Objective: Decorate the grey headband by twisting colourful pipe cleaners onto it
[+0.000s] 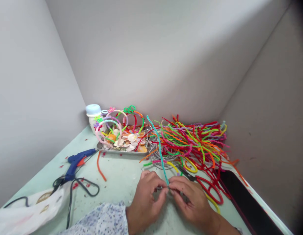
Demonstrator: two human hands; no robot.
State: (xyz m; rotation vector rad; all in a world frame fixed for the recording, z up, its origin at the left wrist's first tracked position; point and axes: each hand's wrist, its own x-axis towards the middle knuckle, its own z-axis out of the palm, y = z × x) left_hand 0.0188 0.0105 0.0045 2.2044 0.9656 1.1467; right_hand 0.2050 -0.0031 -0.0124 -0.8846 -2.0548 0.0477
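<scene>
A turquoise pipe cleaner (159, 148) rises from between my two hands, its far end leaning away to the left. My left hand (151, 192) and my right hand (190, 199) meet fingertip to fingertip, both pinching around its lower end. A thin dark strand, perhaps wire, shows at the left fingertips, and its full shape is hidden by the fingers. Just beyond my hands lies a curved band wrapped in green, pink and yellow (163, 162). Scissors with red handles (210, 189) rest beside my right hand, partly covered by it.
A metal tray (124, 151) holds shells and several wrapped hoops. Right of it lies a heap of pipe cleaners (190, 140) over coiled silver wire. A white jar (94, 122), a blue glue gun (75, 163), a white bag (26, 212) and a dark phone-like slab (246, 202) flank the work area.
</scene>
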